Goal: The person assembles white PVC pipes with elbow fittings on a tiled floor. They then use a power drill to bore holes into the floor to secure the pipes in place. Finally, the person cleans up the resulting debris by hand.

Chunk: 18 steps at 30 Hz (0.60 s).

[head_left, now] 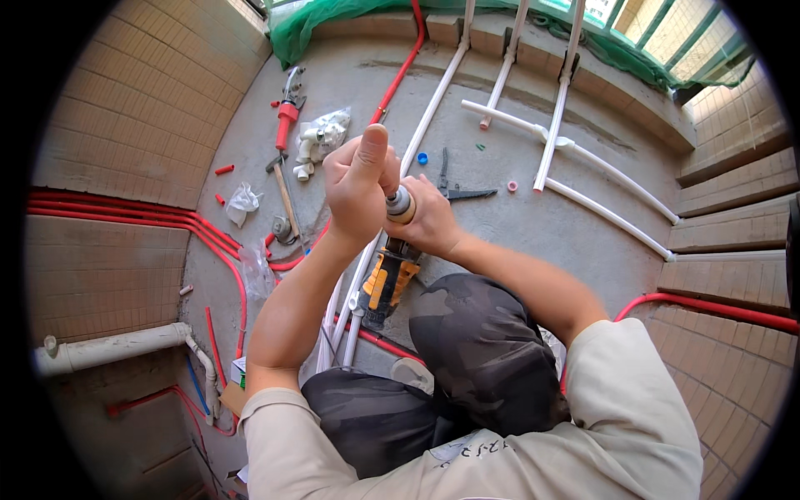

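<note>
A yellow-and-black power drill (385,287) is between my forearms, in front of my bent knees, its silver-and-tan chuck toward my hands. My right hand (427,218) wraps around the drill just at the chuck. At the chuck's tip, my left hand (358,185) is closed with its thumb pointing up. Whatever its curled fingers grip is hidden. Beyond my right hand, a black clamp-like tool (454,190) lies on the concrete floor, near a blue cap (422,158).
White pipes (437,98) and red pipes (400,79) run across the floor. To the left lie a red-handled tool (286,121), a hammer (286,192), a bag of white fittings (321,137) and a crumpled plastic bag (242,204). Green netting (292,42) hangs at the far edge.
</note>
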Motion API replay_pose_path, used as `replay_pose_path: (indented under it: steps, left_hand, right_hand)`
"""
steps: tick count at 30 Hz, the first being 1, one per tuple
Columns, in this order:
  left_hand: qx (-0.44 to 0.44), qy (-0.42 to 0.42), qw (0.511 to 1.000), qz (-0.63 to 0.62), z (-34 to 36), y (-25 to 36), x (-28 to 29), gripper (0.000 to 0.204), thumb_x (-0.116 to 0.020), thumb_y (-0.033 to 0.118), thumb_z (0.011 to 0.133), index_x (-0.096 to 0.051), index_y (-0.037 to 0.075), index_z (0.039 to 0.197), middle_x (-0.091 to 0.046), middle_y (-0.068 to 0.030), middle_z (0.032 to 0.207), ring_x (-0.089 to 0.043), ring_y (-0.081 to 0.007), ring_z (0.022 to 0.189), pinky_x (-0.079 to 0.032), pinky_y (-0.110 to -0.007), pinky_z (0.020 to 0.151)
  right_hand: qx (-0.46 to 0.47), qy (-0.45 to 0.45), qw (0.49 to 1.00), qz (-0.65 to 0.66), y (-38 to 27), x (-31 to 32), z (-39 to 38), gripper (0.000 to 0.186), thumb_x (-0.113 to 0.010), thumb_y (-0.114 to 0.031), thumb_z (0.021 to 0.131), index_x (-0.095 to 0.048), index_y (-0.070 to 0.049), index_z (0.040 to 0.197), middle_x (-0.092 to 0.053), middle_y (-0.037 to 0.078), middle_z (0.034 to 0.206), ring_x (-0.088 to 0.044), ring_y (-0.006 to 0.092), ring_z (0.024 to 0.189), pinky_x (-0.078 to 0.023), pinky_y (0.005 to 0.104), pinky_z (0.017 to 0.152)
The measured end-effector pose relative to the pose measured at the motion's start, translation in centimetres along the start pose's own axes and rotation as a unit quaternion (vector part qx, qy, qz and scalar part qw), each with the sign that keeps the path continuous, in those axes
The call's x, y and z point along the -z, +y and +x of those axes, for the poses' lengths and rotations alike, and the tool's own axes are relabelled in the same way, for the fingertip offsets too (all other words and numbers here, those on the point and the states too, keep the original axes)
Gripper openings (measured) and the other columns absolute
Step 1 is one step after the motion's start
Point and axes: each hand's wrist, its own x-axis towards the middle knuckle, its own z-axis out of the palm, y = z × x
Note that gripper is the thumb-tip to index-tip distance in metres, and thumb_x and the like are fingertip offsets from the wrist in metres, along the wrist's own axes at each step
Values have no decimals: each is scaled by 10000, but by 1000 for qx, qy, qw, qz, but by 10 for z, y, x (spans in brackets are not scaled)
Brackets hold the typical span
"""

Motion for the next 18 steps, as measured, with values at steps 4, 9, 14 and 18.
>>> replay_pose_path:
  steps: [4, 9, 14, 18]
  left_hand:
    - [-114, 191, 970, 95, -2, -14, -19, 620, -534, 553, 1064, -327, 134, 659, -331, 36, 555, -292, -78, 504, -222, -282, 482]
    - [-68, 69, 995, 4, 2, 30, -9, 594, -523, 497, 1084, -343, 130, 654, -308, 30, 561, -265, -106, 495, -220, -311, 489]
    - [-68, -72, 994, -52, 13, 78, -6, 577, -472, 483, 1101, -337, 126, 669, -330, 0, 658, -291, -130, 576, -273, -302, 533]
    - [-42, -70, 995, -58, 7, 59, 3, 600, -473, 498, 1095, -310, 125, 654, -358, -34, 693, -346, -151, 638, -299, -297, 552]
  right_hand:
    - [21, 51, 998, -41, 4, -11, 5, 458, -857, -354, 743, -657, -94, 1063, -697, 126, 987, -664, 389, 966, -437, 523, 1098]
    - [26, 56, 998, -18, 6, -11, 2, 437, -863, -352, 746, -651, -94, 1027, -690, 114, 933, -669, 363, 938, -472, 486, 1007]
    - [60, 67, 995, -33, 4, -6, 4, 455, -888, -319, 760, -649, -52, 1041, -670, 151, 993, -647, 397, 958, -497, 483, 1005]
    - [49, 48, 998, 2, -2, -4, 6, 438, -884, -291, 761, -655, -46, 1042, -653, 138, 972, -621, 366, 936, -512, 450, 896]
